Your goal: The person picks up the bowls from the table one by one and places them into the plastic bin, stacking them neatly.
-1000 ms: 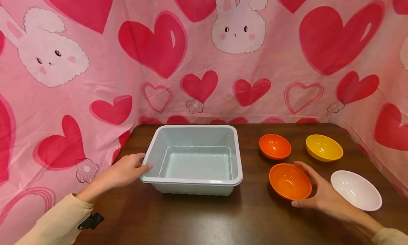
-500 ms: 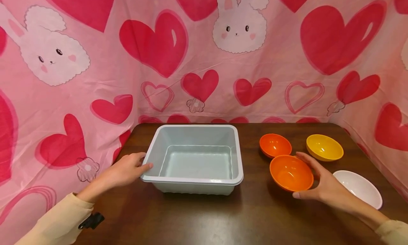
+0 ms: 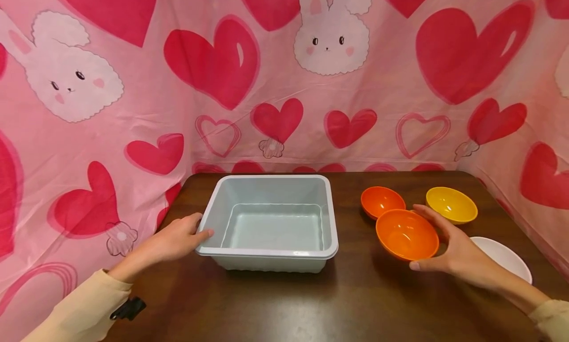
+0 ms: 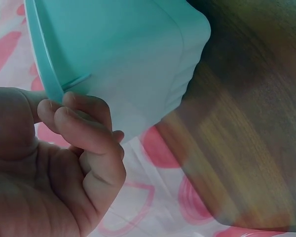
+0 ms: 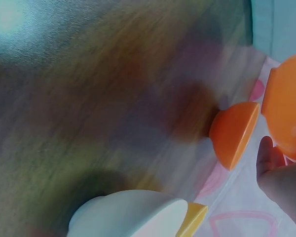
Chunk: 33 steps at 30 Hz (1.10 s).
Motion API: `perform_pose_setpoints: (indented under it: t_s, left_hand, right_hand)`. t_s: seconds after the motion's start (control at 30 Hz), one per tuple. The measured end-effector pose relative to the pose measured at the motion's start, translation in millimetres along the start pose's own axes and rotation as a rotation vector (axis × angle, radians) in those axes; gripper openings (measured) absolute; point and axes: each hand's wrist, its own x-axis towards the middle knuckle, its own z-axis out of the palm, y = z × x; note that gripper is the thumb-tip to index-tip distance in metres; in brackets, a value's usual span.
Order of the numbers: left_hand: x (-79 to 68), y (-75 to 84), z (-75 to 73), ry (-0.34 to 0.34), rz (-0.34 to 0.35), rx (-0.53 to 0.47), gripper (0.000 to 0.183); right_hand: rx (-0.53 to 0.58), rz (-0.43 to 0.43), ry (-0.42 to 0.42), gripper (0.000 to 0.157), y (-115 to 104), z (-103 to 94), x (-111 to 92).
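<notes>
My left hand (image 3: 181, 237) grips the left rim of a grey plastic basin (image 3: 275, 253), thumb over the edge and fingers curled outside it. In the left wrist view the fingers bend up against the wall of the basin (image 4: 138, 74). My right hand (image 3: 453, 248) holds an orange bowl (image 3: 406, 235) by its right side, thumb at the near edge and fingers at the far edge. The right wrist view shows this orange bowl (image 5: 288, 106) raised off the table. Behind it sits a smaller red-orange bowl (image 3: 382, 201), partly overlapped in the head view.
A yellow bowl (image 3: 451, 204) stands at the back right of the dark wooden table (image 3: 249, 302). Nearer, a white bowl (image 3: 507, 258) is partly hidden by my right hand and forearm. A pink heart-print cloth (image 3: 266, 70) hangs around the back and sides.
The orange bowl has risen off the table in my right hand and shifted slightly away from me, toward the red-orange bowl. My left hand stays on the basin's rim.
</notes>
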Motion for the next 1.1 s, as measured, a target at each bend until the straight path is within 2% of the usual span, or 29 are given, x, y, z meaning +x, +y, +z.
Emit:
perform_pose_setpoints:
  t_s: [0.27,0.6,0.87,1.1]
  left_hand:
    - [0.0,0.1,1.7,-0.038,-0.019,-0.068,0.052]
    - [-0.8,-4.4,2.7,-0.063,-0.023,-0.135,0.041]
    - [4.6,-10.2,-1.6,-0.055,0.032,-0.041,0.041]
    - [1.9,-11.7,-1.1,-0.131,0.036,-0.146,0.035]
  right_hand:
    - [0.031,0.001,-0.011,0.111,-10,-2.8,6]
    - [0.083,0.015,-0.031,0.111,-24,-2.5,9]
    - [0.058,-0.057,-0.015,0.111,-29,-4.9,20]
    - [0.042,-0.088,-0.030,0.111,-37,-7.0,29]
